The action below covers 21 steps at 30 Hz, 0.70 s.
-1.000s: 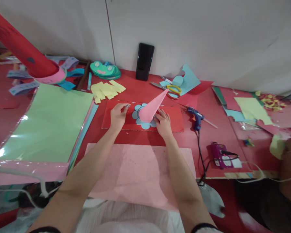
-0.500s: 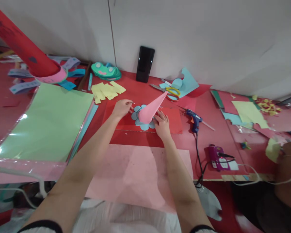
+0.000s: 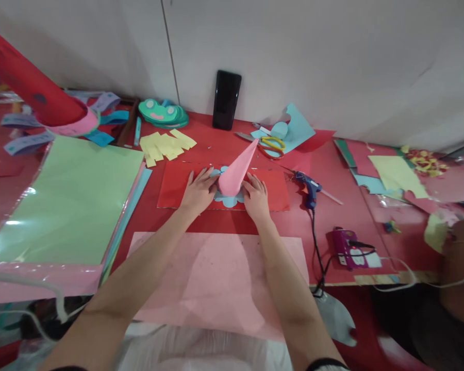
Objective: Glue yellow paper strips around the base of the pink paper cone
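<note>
A pink paper cone [image 3: 237, 172] stands tilted on blue flower-shaped paper [image 3: 229, 201], its tip pointing up and to the right. Beneath them lies a red sheet [image 3: 174, 185]. My left hand [image 3: 199, 190] rests on the flower's left side, fingers spread, fingertips close to the cone's base. On the right side, my right hand [image 3: 255, 195] lies over the petals with its fingers apart, also beside the cone. Part of the flower is hidden under both hands.
Behind the cone are scissors [image 3: 270, 147] and a black phone [image 3: 226, 100]. A glue gun [image 3: 311, 188] lies right, above a purple power box [image 3: 348, 250]. Yellow strips [image 3: 164, 147] and green sheets [image 3: 73, 201] lie left. A person's arm [image 3: 462, 263] shows far right.
My left hand has moved right, from beside the flower onto its left petals. My right hand stays at the flower's right side. The view has shifted slightly.
</note>
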Each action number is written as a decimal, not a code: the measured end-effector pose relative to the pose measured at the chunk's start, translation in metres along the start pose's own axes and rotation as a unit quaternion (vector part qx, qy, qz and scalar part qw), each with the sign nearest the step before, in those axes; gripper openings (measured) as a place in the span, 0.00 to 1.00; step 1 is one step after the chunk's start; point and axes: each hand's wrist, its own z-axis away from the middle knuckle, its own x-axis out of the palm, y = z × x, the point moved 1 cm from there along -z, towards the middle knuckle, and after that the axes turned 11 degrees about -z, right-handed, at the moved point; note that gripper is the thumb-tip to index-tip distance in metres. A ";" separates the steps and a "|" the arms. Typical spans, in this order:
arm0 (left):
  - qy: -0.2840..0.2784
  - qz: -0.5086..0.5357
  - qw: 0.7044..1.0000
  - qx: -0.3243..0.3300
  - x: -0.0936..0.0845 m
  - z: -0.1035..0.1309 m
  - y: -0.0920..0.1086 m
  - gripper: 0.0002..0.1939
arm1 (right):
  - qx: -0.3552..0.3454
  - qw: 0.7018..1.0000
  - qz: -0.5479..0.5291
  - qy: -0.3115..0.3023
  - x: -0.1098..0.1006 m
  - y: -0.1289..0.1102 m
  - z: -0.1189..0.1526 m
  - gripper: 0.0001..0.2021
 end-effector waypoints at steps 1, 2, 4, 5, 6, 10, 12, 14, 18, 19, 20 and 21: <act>0.000 -0.014 1.000 0.002 -0.001 0.001 0.002 0.22 | 0.004 1.000 0.005 0.004 0.001 -0.001 0.000 0.20; 0.000 -0.026 1.000 0.004 -0.001 0.001 0.004 0.22 | 0.008 1.000 0.011 0.009 0.002 -0.002 0.000 0.20; -0.003 -0.047 0.999 0.007 -0.002 0.003 0.006 0.24 | 0.012 1.000 0.017 0.017 0.004 -0.003 0.001 0.20; -0.009 -0.056 0.998 0.007 -0.002 0.004 0.007 0.25 | 0.012 1.000 0.018 0.021 0.005 -0.004 0.001 0.20; -0.015 -0.064 0.998 0.005 -0.002 0.005 0.008 0.25 | 0.012 0.999 0.017 0.025 0.005 -0.003 0.001 0.20; -0.032 -0.078 0.996 -0.005 -0.002 0.008 0.010 0.26 | 0.018 0.999 0.010 0.028 0.007 -0.003 0.001 0.19; -0.036 -0.078 0.996 -0.011 -0.002 0.008 0.011 0.25 | 0.026 0.999 0.010 0.021 0.007 -0.002 0.001 0.19; -0.041 -0.075 0.996 -0.013 -0.002 0.007 0.010 0.26 | 0.028 0.999 -0.002 0.022 0.006 -0.001 0.000 0.19; -0.040 -0.069 0.997 -0.018 0.002 0.006 0.008 0.26 | 0.029 0.995 -0.067 0.065 0.004 0.006 -0.003 0.22; -0.038 -0.069 0.997 -0.020 0.004 0.006 0.007 0.26 | 0.031 0.994 -0.077 0.077 0.004 0.008 -0.004 0.22; -0.036 -0.068 0.997 -0.022 0.005 0.006 0.007 0.26 | 0.033 0.993 -0.081 0.085 0.004 0.010 -0.004 0.22; -0.035 -0.067 0.997 -0.023 0.006 0.006 0.007 0.26 | 0.034 0.992 -0.077 0.089 0.004 0.011 -0.005 0.22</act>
